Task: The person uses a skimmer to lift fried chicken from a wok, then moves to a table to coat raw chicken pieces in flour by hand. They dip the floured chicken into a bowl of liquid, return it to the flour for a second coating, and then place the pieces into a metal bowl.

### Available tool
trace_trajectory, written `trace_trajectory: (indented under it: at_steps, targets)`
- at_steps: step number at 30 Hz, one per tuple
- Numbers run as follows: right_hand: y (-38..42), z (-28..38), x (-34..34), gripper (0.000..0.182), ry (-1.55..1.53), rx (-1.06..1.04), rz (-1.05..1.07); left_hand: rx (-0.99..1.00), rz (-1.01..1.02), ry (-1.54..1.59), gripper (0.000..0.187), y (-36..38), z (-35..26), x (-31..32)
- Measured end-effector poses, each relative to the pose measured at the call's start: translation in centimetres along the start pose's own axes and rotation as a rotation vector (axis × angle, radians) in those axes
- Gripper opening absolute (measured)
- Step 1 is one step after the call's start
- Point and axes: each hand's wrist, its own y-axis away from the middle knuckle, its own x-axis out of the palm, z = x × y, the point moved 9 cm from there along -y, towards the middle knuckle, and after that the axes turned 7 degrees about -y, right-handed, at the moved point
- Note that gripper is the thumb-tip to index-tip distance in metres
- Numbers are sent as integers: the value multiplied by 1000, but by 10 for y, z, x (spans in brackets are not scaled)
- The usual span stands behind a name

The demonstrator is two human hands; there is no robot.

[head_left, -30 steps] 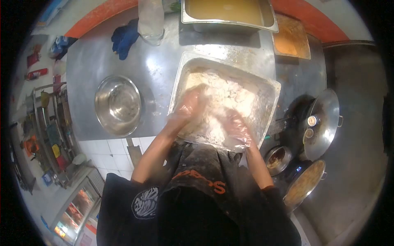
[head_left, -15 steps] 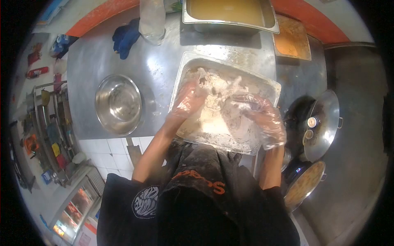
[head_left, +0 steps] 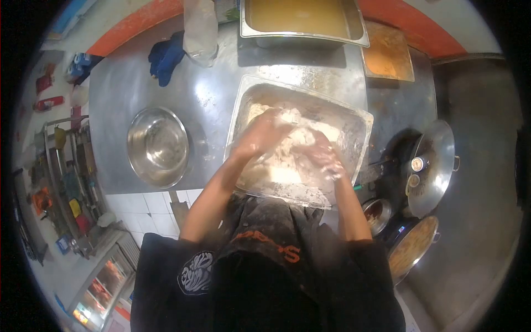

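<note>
Pale flour (head_left: pixel 279 172) covers the bottom of a rectangular metal tray (head_left: pixel 239 102) in front of me. My left hand (head_left: pixel 265 133), in a clear plastic glove, reaches over the tray's left part, with a whitish floured lump (head_left: pixel 289 116) at its fingertips. Whether it grips the lump is blurred. On the right side of the tray, my right hand (head_left: pixel 322 154), also gloved, points inward over the flour. Its fingers are smeared by motion, and what they touch cannot be made out.
A steel bowl (head_left: pixel 158 147) stands left, with a blue cloth (head_left: pixel 166 58) behind it. A container of yellowish liquid (head_left: pixel 301 17) and a tray of orange powder (head_left: pixel 388 54) are at the back. Two large pans (head_left: pixel 434 171) (head_left: pixel 412 249) sit right.
My right hand has moved left and inward over the tray. My left hand has shifted slightly right, its fingers now at the lump. The view has shifted a little.
</note>
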Motion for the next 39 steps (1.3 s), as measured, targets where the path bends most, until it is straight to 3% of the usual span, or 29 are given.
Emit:
trace_trajectory:
  at_steps: [1,3,5,8,10,13,16,19,21,23,26,29,32,34,36,38,39]
  targets:
    - [-3,-33,3,80,-136,-63,4,32,14,-6,60,-2,12,4]
    - [33,-9,-10,79,-33,188,53,86,27,32,63,6,27,6]
    - [44,-9,-18,74,-29,148,54,168,26,126,65,18,18,-3]
    - [53,-19,-24,66,-175,-203,-29,279,86,193,69,28,-5,-9]
    - [67,-12,-32,62,-282,-246,-104,359,137,101,71,35,-19,-5]
    - [67,0,-26,63,-173,-87,-76,535,168,-236,72,51,-32,13]
    - [69,-4,-21,68,-603,-314,-31,302,222,260,71,45,-3,21]
    - [80,0,-34,66,-956,-328,-67,289,188,33,72,41,14,21]
    - [83,-4,-39,61,-747,-113,-178,270,138,-133,70,48,-4,5]
    - [82,-16,-42,55,-769,-301,-107,223,122,-232,67,56,-22,-11]
    - [80,-26,-50,58,-527,-424,-173,174,142,-211,66,58,-17,-15]
    - [90,-4,-59,54,-811,-520,-89,261,104,-99,68,57,0,-20]
    - [101,34,-61,53,-513,-188,-72,418,20,-191,63,61,-16,-33]
    - [97,30,-56,55,-264,-161,-123,565,-75,-427,59,66,-36,-37]
    - [77,11,-55,57,-129,-151,-172,96,210,-372,58,37,-13,-22]
    - [39,4,-49,56,81,-132,-217,-130,247,-362,60,27,-1,-7]
    - [19,4,-40,56,230,-125,-243,-116,129,-391,63,15,7,1]
